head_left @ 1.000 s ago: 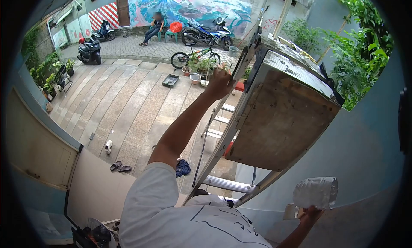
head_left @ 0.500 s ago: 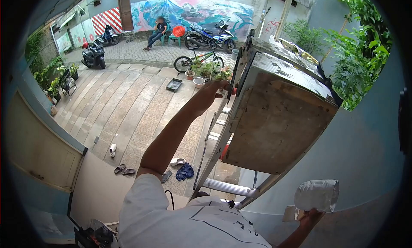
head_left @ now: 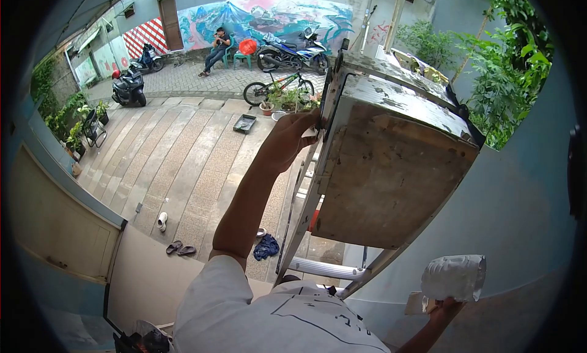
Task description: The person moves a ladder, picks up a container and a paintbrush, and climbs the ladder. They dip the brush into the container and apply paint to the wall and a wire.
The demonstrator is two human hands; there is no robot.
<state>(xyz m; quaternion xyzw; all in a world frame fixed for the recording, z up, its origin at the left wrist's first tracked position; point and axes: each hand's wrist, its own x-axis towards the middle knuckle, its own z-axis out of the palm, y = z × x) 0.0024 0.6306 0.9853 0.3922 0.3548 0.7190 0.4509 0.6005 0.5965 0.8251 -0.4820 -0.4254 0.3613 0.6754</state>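
My left hand (head_left: 299, 133) is closed on the left rail of the metal ladder (head_left: 327, 268), near its top. A worn, stained board (head_left: 391, 176) hangs at the ladder's upper part, below its paint-spattered top (head_left: 403, 99). At the lower right, my right hand (head_left: 445, 310) holds a cut clear plastic container (head_left: 454, 278) with whitish contents or coating. A flat, light brown piece (head_left: 415, 303) sticks out beside my right fingers.
A seated person (head_left: 216, 50) is beyond the parked motorcycle (head_left: 293, 53). A bicycle (head_left: 278, 89), flower pots (head_left: 266, 108) and a black tray (head_left: 244, 124) are on the ground. Sandals (head_left: 180, 249) and dark blue cloth (head_left: 266, 246) lie below. A wall (head_left: 513, 212) rises at right.
The view has shifted slightly. My left hand and forearm have moved a little toward the ladder rail and my left hand appears more closed there. My right hand still holds the container.
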